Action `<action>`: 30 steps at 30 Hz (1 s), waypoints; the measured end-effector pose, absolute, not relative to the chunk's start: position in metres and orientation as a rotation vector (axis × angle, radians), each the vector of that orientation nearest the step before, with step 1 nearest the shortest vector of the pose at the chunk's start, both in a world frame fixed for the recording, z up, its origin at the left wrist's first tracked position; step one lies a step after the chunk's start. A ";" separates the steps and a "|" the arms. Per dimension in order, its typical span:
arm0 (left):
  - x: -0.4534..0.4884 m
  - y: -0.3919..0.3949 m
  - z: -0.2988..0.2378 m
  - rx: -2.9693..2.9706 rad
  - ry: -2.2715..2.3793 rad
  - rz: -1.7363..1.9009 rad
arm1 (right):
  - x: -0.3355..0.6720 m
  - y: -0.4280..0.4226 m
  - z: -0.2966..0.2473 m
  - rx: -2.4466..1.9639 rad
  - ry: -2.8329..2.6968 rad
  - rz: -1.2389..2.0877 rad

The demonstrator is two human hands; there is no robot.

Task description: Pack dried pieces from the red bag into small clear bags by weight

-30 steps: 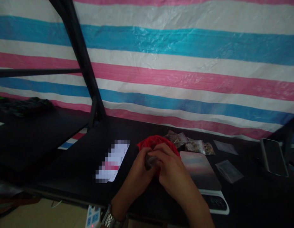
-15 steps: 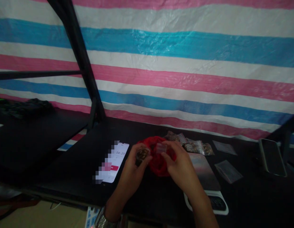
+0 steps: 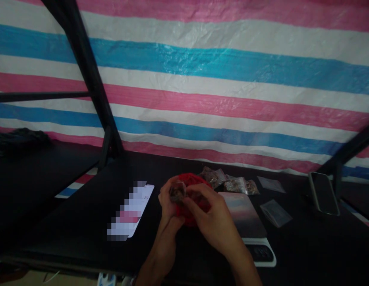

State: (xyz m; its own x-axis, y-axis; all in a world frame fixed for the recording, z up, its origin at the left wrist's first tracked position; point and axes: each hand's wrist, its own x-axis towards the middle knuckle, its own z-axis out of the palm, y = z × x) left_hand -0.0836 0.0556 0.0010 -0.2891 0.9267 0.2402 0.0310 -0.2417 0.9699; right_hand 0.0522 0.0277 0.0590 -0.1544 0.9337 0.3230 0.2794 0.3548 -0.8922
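My left hand (image 3: 165,200) is closed around a small clear plastic bag (image 3: 177,192) with brown bits inside, its mouth turned up toward me. My right hand (image 3: 213,218) is closed in a pinch, thumb and forefinger against the right edge of that bag's mouth. Whatever lies between those fingertips is hidden. Both hands are over a red bag or cloth-like container (image 3: 192,178) on the black table; its contents are too dark to make out. Just right of it, partly behind my right forearm, lies a white kitchen scale (image 3: 246,216) with a metal plate.
Several filled clear bags (image 3: 235,185) lie behind the scale. Flat clear bags (image 3: 275,213) rest to its right. A lit phone (image 3: 132,214) lies left of my hands; a dark phone (image 3: 323,193) leans at the right. A black frame post (image 3: 89,71) rises before the striped sheet.
My right hand has moved left to the mouth of the filled bag; the small clear plastic piece it held is now out of sight. The camera view has shifted slightly right.
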 end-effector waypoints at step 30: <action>-0.037 0.000 0.005 1.904 1.221 1.745 | 0.212 0.043 0.019 -1.718 -1.045 0.260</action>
State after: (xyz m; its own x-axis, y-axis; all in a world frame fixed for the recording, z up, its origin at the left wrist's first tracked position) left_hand -0.0375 0.0003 0.0048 -0.0892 0.7300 0.6776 0.3869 -0.6015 0.6989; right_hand 0.2123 0.0433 0.0190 0.5937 0.7442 0.3061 0.5141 -0.0581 -0.8558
